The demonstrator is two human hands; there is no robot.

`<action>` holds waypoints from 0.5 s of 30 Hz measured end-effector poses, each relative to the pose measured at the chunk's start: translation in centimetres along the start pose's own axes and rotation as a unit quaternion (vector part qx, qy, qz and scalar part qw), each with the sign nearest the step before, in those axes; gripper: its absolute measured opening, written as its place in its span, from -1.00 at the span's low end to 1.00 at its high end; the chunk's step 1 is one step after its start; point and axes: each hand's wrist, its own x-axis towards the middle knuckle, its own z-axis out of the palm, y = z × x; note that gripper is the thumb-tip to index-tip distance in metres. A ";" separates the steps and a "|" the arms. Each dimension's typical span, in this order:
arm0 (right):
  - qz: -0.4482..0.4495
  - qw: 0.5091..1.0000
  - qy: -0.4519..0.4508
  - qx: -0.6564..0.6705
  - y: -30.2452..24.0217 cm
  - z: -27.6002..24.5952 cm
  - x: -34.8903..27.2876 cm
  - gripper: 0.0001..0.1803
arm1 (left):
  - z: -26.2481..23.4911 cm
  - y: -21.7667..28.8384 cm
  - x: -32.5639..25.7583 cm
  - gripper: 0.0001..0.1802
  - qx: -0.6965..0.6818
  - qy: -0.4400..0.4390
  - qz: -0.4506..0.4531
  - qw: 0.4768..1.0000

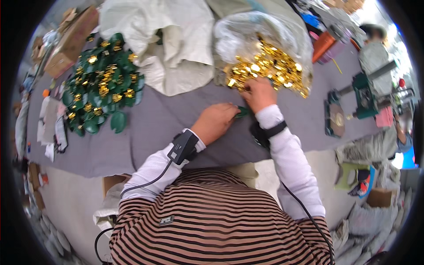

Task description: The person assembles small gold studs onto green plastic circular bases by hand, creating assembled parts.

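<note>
My left hand (215, 123) is closed, its fingertips pinching a small dark green oval piece (241, 111) low over the grey cloth. Just to the right, my right hand (261, 93) reaches the near edge of a heap of shiny gold pieces (282, 66) that spills from a clear plastic bag (234, 33). Its fingers are curled together, and whatever they grip is hidden. Off to the left lies a pile of dark green oval pieces (118, 122), many with gold bits on them.
White woven sacking (185, 53) covers the table's far middle. A cardboard box (73, 44) stands far left. On the right are a green metal hand-press tool (364, 95) and an orange container (323, 46). Another person (375, 51) is at the far right.
</note>
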 end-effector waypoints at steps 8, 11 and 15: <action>-0.177 0.976 0.076 0.096 2.3 0.0 0.5 -0.91 | -4.0 1.1 -2.0 -0.63 -0.571 0.184 -0.378 0.705; -0.132 0.963 0.100 0.214 0.9 -1.2 0.1 -0.90 | -4.6 1.3 -2.0 -0.65 -0.568 0.180 -0.380 0.708; -0.054 0.916 0.050 0.393 -1.8 -2.1 -1.6 -0.87 | -4.0 1.5 -1.5 -0.67 -0.583 0.169 -0.375 0.700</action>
